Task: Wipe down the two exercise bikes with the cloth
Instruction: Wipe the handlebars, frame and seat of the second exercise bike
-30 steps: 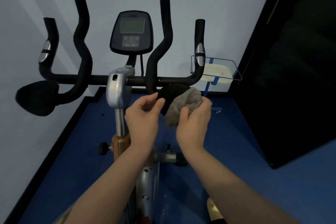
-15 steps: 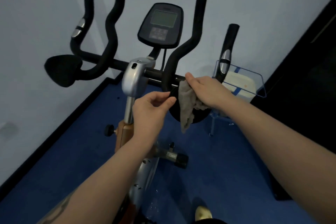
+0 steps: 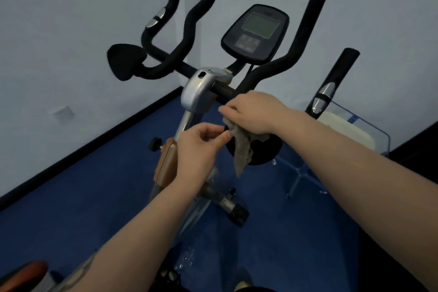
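An exercise bike [image 3: 196, 92] with black handlebars and a dark console [image 3: 256, 33] stands in front of me. My right hand [image 3: 251, 111] holds a grey cloth [image 3: 241, 149] against the right elbow pad [image 3: 263, 152], just below the crossbar; the cloth's loose end hangs down over the pad. My left hand [image 3: 201, 142] pinches the pad's left edge with curled fingers, right beside the cloth. A second bike is not in view.
A clear blue-edged rack [image 3: 355, 135] holding a white object stands to the right behind the bike. Blue floor [image 3: 83, 197] meets a pale wall [image 3: 71, 31] on the left. A dark panel [image 3: 422, 140] fills the far right. An orange-and-black part [image 3: 26, 272] shows at bottom left.
My view swung left and closer. My right hand carried the cloth from a bunch in front of the pad up onto its top, leaving the end hanging. My left hand stayed at the pad's edge.
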`<state>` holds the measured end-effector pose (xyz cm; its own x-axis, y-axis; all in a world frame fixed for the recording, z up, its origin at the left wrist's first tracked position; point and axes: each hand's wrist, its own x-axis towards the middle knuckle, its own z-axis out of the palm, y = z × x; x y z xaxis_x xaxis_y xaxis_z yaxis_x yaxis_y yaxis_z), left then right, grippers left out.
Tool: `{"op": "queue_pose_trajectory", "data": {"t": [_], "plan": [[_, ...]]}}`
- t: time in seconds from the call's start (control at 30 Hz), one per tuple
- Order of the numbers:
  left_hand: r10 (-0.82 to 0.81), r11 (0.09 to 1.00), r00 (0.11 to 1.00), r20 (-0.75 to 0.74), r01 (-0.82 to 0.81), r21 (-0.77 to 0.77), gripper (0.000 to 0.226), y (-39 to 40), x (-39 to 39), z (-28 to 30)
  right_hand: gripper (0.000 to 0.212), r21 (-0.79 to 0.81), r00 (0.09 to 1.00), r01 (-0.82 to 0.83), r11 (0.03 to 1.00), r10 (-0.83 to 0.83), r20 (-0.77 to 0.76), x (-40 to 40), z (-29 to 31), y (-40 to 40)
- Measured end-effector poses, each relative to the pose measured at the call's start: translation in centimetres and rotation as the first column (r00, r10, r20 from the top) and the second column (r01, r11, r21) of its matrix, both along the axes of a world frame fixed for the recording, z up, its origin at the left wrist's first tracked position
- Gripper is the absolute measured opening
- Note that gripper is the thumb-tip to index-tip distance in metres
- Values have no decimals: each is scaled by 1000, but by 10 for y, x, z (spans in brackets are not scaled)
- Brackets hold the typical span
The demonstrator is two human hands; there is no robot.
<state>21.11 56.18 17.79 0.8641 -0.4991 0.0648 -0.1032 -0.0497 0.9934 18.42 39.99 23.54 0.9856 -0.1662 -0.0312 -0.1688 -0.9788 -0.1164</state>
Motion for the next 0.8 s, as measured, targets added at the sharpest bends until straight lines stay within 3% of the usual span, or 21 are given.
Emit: {"op": "queue_pose_trajectory", "data": {"t": [0.07, 0.2, 0.23, 0.37, 0.43, 0.53, 0.57, 0.7, 0.8], "plan": [[25, 1000, 1000, -6, -25, 10, 12, -1, -3, -1, 43, -56, 996, -54, 997, 58, 63, 4, -2, 4], [44, 999, 998, -38, -43, 13, 14, -1, -2, -2, 34, 233, 987, -145, 962, 124, 105, -29, 0, -16], [52, 998, 998, -36, -52, 20, 13, -1, -3, -2, 34, 239, 990, -125, 963, 107, 89, -26, 2, -14], [101, 993, 995, 19, -102, 67, 15, -2, -7, -4, 45, -184, 982, -168, 968, 181, 59, 6, -1, 12], [105, 990, 993, 58, -110, 89, 16, -1, -8, -4, 46, -142, 964, -228, 963, 244, 103, 0, -4, 10], [69, 988, 991, 118, -85, 130, 13, 2, -6, -1, 41, 284, 982, -130, 950, 83, 172, -23, -8, -7], [62, 987, 989, 133, -81, 140, 11, 3, -6, 1, 42, 350, 981, -63, 935, -7, 193, -27, -13, -7], [29, 987, 979, 202, -59, 146, 8, -1, -9, 10, 44, 179, 947, 177, 968, -217, 236, -20, -22, 10], [-26, 994, 970, 241, -1, 110, 19, -6, -7, 17, 34, 336, 915, 251, 908, -336, 222, -38, -22, 11]]}}
